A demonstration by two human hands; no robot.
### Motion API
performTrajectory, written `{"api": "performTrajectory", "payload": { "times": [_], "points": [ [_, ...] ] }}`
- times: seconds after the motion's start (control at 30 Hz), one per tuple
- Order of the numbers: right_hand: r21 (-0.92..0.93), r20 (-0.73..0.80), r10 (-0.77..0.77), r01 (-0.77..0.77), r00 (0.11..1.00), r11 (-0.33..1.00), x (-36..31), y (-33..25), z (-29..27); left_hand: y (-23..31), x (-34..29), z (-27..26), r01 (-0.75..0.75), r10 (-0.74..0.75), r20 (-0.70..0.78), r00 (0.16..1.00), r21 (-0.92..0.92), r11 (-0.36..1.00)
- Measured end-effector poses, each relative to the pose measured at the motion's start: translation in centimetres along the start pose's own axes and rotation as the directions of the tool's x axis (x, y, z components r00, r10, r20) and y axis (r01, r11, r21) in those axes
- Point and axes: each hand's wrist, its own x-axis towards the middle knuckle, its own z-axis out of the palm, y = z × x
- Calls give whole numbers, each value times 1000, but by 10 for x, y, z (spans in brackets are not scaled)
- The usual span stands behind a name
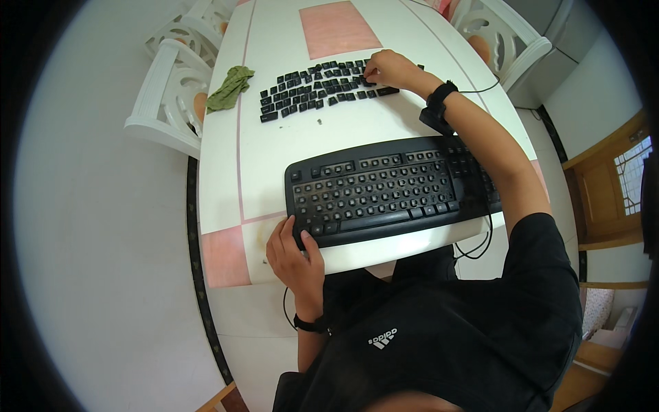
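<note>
A person's left hand [294,259] grips a black keyboard [377,192] by its near-left corner, seemingly steadying it on the white desk [257,161]. Farther ahead, the right hand [392,71] dips into loose keys [294,94], rowed perhaps to preserve order; whether it pinches one, I can't tell. The keyboard holds mostly bare sockets [357,193].

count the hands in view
2. The left hand touches the near left corner of the keyboard; the right hand is at the loose keycaps beyond it, toward their right end. Neither is fully hidden.
</note>
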Motion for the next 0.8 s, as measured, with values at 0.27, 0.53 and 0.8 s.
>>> {"api": "performTrajectory", "payload": {
  "times": [0.27,0.53,0.8],
  "points": [
    [136,18,35,-37,999,990,2,8,10,-2,-1,0,10,-10,6,1000,9,1000],
    [350,-12,181,-166,983,922,4,13,9,-2,-1,1,4,-4,4,1000,20,1000],
    [241,-60,130,-113,990,964,13,23,-2,0,0,0,-2,2,1,1000,2,1000]
  ]
}}
